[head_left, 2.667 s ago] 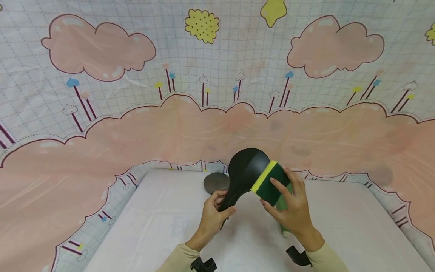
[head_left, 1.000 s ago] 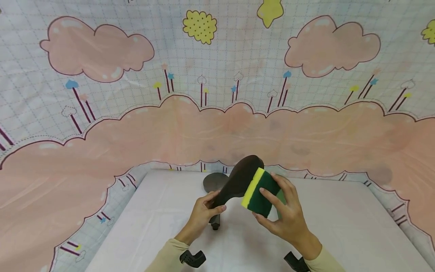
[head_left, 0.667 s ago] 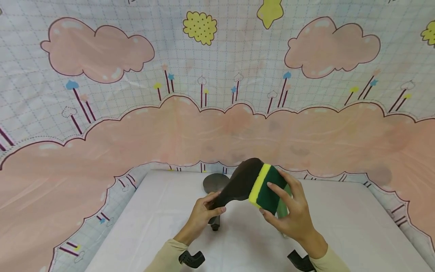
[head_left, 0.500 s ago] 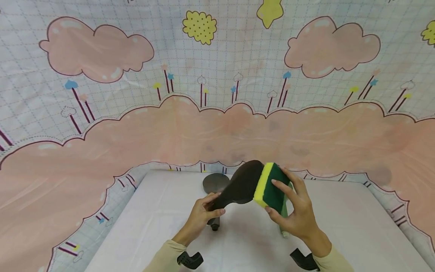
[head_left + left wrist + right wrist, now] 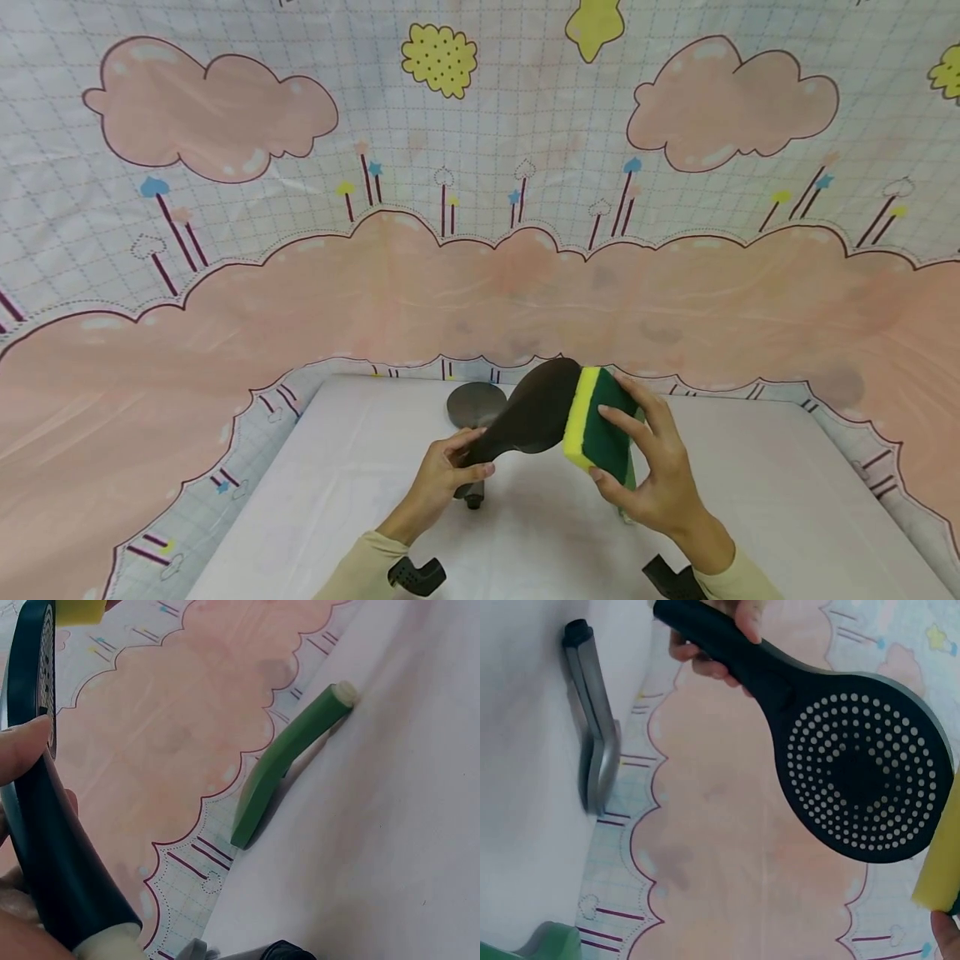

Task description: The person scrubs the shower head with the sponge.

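Note:
My left hand holds a black handheld shower head by its handle, tilted up to the right above the table. In the right wrist view its round face with rings of pale nozzle dots shows. Between the fingers and thumb of my right hand is a yellow sponge with a dark green scouring side. The yellow side faces the shower head and is at its outer rim; the right wrist view shows the yellow sponge against that rim. Part of the left hand's fingers is hidden behind the handle.
A grey shower head lies on the white table behind the left hand. A green shower head lies behind the right hand, mostly hidden in the head view. A patterned cloth rises behind the table.
The black shower head has tipped lower to the right and the left hand has shifted a little left. The sponge moved left and lower, then back right along the head's rim.

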Tool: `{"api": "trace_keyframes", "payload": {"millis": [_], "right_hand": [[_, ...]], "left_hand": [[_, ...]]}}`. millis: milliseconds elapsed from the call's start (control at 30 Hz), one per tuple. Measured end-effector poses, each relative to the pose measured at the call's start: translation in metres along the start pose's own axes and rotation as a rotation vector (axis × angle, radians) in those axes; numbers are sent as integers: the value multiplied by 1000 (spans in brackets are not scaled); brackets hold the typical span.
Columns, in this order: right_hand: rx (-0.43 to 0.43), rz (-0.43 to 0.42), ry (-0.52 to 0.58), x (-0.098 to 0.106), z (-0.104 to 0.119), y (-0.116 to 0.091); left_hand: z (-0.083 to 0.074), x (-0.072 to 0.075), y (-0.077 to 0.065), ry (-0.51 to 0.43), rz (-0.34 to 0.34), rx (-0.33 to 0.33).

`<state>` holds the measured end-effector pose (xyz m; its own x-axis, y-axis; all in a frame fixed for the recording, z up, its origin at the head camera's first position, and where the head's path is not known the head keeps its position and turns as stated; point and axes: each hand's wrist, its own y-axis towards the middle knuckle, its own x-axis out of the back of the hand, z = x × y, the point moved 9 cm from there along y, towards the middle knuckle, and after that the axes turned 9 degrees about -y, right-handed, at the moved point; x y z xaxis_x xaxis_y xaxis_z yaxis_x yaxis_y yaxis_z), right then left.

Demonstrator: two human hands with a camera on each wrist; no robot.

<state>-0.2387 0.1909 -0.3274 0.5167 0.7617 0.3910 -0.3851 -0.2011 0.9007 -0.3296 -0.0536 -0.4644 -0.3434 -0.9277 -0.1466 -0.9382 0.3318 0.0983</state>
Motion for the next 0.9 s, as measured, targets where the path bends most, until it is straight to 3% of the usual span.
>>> {"api": "trace_keyframes", "payload": {"millis": [200,367,500,733,900], "right_hand": [[38,7,19,1,6,1],[32,10,50,5,4,5],[20,24,143,8,-2,7],[-116,78,378,5,-21,7],[-226,145,525,-2,-34,2]], "left_hand": [[-5,3,-2,-7,-3,-17],[-12,2,-4,-3,53,-63],[-14,2,-5,2,93,-92],[-17,0,-6,16,159,-146],[-14,0,-7,12,159,-131]]}}
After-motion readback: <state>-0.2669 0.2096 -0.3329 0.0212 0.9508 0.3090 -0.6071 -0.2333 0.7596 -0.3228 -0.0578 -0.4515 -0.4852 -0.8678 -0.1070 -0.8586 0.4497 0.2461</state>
